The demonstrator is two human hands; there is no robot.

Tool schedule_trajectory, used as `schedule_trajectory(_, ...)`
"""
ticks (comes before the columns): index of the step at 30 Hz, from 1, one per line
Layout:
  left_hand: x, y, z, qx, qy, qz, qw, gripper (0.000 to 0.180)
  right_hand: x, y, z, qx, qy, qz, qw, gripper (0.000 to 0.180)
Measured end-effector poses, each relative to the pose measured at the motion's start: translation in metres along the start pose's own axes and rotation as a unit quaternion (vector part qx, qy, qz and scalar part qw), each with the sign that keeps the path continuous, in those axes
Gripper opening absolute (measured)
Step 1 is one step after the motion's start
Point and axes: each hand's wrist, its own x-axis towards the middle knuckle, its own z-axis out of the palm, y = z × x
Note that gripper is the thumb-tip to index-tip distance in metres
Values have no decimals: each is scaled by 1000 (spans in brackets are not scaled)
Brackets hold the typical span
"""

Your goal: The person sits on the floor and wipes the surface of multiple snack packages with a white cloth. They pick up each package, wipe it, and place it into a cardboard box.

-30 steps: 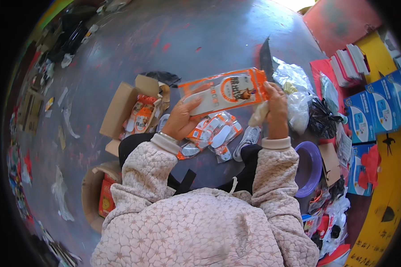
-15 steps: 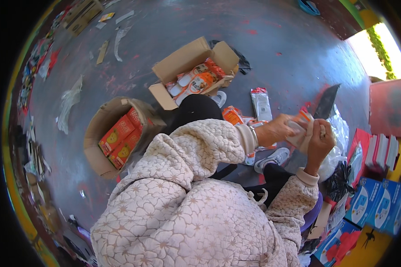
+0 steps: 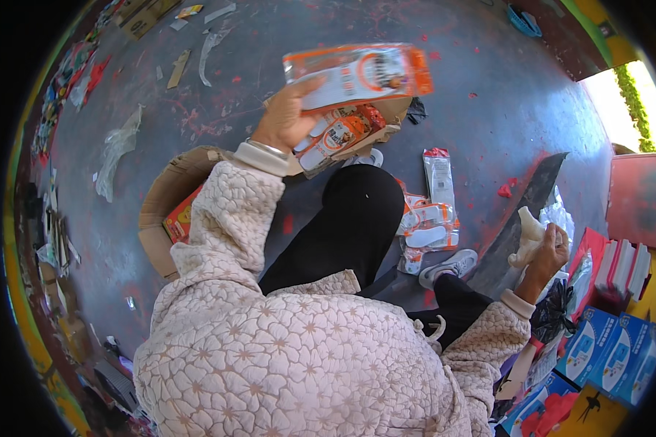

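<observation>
My left hand (image 3: 286,116) is raised over the cardboard box (image 3: 386,122) at the far middle, gripping one end of a flat orange-and-clear packet of insoles (image 3: 364,76), blurred by motion. Inside that box lie more such insole packets (image 3: 335,138), partly hidden beneath my hand and the held packet. Out to the right, my right hand (image 3: 549,256) is closed on a limp cream-coloured piece of cloth (image 3: 530,239); its exact kind I cannot make out. Several further packets (image 3: 426,234) lie on the floor between my legs, with a silver-and-red packet (image 3: 438,175) beyond them.
A second cardboard box (image 3: 157,211) with red boxes (image 3: 182,215) stands at left, partly behind my sleeve. Blue-and-white boxes (image 3: 598,346), a black plastic bag (image 3: 554,306) and a stack of books (image 3: 623,269) crowd the right. Plastic scraps (image 3: 116,153) litter the floor at left.
My hands have parted. The left has swung left and up with the insole packet over the far box; the right has stayed at the right with the cream cloth, slightly lower.
</observation>
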Motion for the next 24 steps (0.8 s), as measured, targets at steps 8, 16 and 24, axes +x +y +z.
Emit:
schedule_trajectory(8,45,-45,-188,468,357,-38,807,51,0,0,9,23,-33,37,999,13)
schedule_trajectory(16,51,-57,-176,834,149,-24,531,55,-4,-2,16,18,-34,38,999,12)
schedule_trajectory(24,71,-105,-226,939,57,-62,335,79,-7,-6,25,-30,-48,27,998,12)
